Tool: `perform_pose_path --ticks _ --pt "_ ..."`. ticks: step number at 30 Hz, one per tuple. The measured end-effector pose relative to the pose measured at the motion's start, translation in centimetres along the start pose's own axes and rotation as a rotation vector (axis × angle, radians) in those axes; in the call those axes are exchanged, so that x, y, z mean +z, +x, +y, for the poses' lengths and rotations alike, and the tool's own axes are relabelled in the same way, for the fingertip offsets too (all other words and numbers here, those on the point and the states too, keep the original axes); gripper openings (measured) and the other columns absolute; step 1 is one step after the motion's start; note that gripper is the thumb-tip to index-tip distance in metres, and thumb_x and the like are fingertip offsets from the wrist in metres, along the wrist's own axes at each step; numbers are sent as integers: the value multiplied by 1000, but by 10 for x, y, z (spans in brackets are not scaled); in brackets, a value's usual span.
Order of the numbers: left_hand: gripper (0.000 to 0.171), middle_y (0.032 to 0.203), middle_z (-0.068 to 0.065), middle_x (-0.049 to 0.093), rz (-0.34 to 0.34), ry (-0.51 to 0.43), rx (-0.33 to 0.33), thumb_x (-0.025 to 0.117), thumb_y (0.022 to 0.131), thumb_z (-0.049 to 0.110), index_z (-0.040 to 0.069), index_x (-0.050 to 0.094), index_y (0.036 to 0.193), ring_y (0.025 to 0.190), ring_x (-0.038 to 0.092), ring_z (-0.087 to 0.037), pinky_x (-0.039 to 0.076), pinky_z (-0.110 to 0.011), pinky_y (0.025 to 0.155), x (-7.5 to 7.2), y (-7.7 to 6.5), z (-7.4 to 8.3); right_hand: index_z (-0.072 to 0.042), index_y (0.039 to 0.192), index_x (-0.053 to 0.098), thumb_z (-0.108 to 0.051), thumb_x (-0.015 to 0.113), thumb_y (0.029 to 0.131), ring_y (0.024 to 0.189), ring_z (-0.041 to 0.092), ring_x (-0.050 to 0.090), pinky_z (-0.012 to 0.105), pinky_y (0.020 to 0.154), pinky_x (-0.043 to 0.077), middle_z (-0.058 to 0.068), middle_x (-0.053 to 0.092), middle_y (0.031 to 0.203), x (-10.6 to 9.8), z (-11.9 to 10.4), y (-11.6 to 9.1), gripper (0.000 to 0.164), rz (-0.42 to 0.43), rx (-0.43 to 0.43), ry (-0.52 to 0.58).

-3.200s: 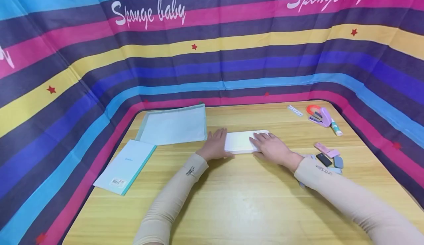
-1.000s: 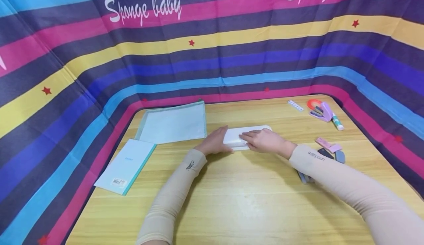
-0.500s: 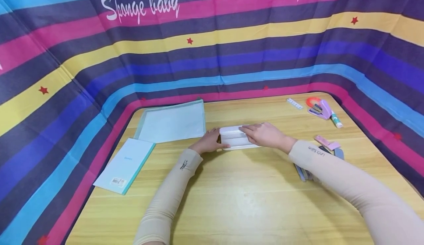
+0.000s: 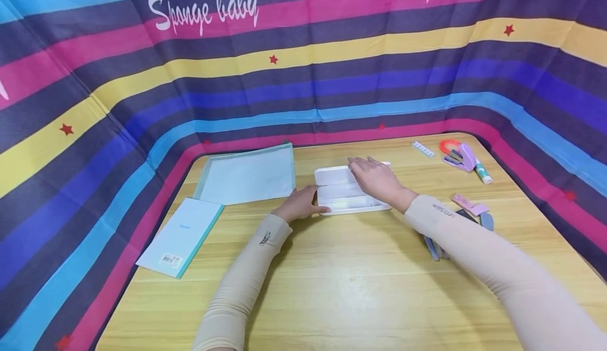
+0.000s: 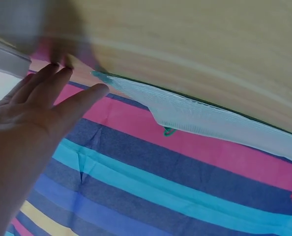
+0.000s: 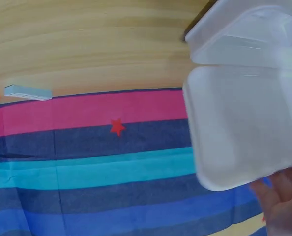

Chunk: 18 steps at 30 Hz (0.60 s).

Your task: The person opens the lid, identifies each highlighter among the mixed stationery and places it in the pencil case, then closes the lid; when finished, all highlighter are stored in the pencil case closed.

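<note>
A long white plastic pencil box (image 4: 353,202) lies on the table in the head view, its hinged lid (image 4: 331,176) swung up toward the back wall. Nothing shows in the visible part of its inside. At the box's left end my left hand (image 4: 300,203) holds it, thumb at the front corner and fingers at the rear. My right hand (image 4: 377,181) is at the lid, with straight fingers reaching to its top edge and covering part of it. The right wrist view shows the lid's inner face (image 6: 244,123) with fingertips along its lower edge.
A mesh zip pouch (image 4: 251,177) and a white-and-teal booklet (image 4: 182,237) lie to the left. At the far right are a purple stapler (image 4: 467,158), a glue stick (image 4: 483,172) and a ruler-like strip (image 4: 423,149). Pink and dark small items (image 4: 469,203) lie near my right forearm.
The box was closed between both hands at first. My right hand has lifted the lid by its front edge and swung it back. The left hand has stayed at the left end.
</note>
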<state>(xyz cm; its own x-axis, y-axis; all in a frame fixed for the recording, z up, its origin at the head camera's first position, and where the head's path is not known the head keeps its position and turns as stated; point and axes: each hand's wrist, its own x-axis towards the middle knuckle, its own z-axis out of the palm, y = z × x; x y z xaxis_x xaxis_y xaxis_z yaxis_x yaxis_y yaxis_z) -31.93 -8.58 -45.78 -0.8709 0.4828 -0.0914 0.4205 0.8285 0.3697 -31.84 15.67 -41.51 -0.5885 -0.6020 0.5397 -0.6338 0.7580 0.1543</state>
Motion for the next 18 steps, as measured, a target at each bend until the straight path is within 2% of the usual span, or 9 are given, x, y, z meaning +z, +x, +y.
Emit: perform_pose_path --ticks 2,7,11,18 --pt "84 132 0 37 6 4 0 50 67 68 21 32 134 122 31 -16 9 -53 99 -1 -1 0 -2 122 47 -18 50 86 113 28 43 47 95 28 13 47 124 2 1 4 39 -43 45 -4" --pt "88 135 0 34 10 16 -22 50 66 70 19 29 135 122 30 -16 9 -52 100 -2 -1 1 -7 133 35 -21 49 86 121 29 32 51 100 13 10 36 134 12 9 9 51 -144 122 -44" --pt "92 137 0 31 3 20 -40 50 65 70 18 26 137 123 29 -17 8 -50 100 -1 -2 1 -7 137 25 -23 45 87 124 29 25 53 100 7 10 28 138 20 14 13 56 -203 135 -54" --pt "90 137 1 31 -2 6 -24 51 66 68 19 26 137 123 30 -18 7 -50 101 -1 -4 2 -7 139 14 -29 36 90 129 27 13 54 98 -3 10 16 142 30 18 15 59 -317 205 -46"
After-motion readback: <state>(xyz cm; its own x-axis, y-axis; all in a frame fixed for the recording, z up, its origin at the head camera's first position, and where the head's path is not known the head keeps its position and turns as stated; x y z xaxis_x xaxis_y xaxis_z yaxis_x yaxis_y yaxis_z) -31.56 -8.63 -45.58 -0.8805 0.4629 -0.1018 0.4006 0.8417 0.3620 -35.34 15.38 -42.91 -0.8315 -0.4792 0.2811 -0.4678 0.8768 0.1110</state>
